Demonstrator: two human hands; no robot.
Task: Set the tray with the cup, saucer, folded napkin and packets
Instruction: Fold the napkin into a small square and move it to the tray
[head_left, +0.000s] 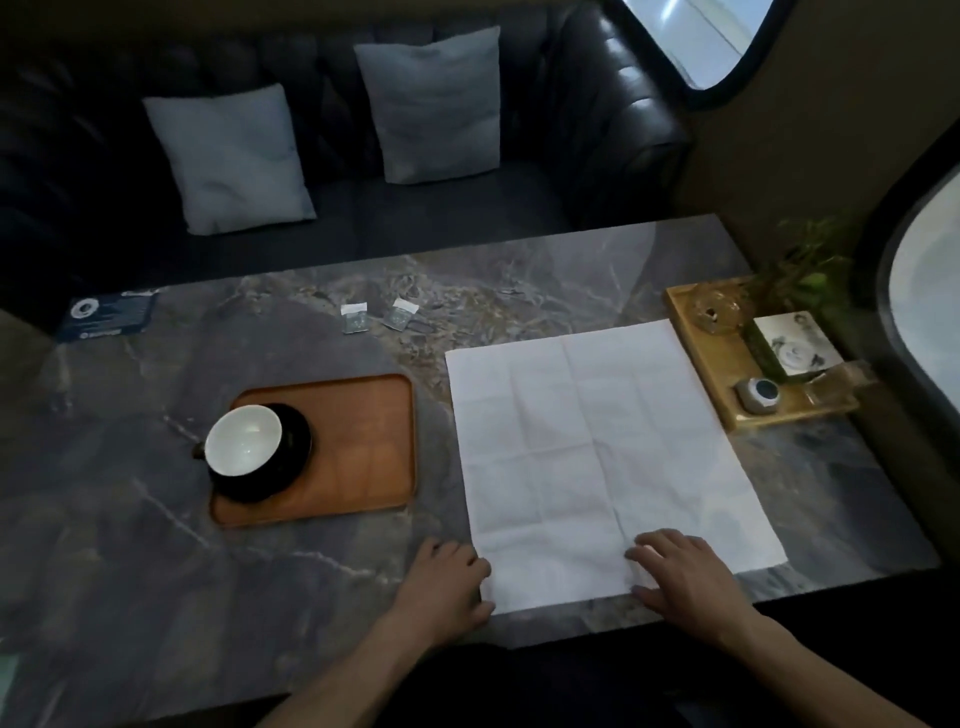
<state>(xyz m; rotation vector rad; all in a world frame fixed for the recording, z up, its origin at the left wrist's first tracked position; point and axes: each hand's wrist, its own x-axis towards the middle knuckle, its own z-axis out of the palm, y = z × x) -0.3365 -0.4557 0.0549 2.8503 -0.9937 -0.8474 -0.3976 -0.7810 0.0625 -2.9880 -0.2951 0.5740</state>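
Hands rest on the unfolded napkin: left hand curls at its corner, right hand lies flat, fingers spread. Cup sits on saucer on tray.

The room is dim; a long table with a dark grey stone top and pale veins fills the front. Behind it stands a black shiny sofa; two grey cushions lean on its back, one on the left and one nearer the middle. The wall on the right is brown; two bright windows with dark round frames sit in it, one up high and one at the right edge; pale light comes through them. A small green plant stands in the table's far right corner, by the wall.
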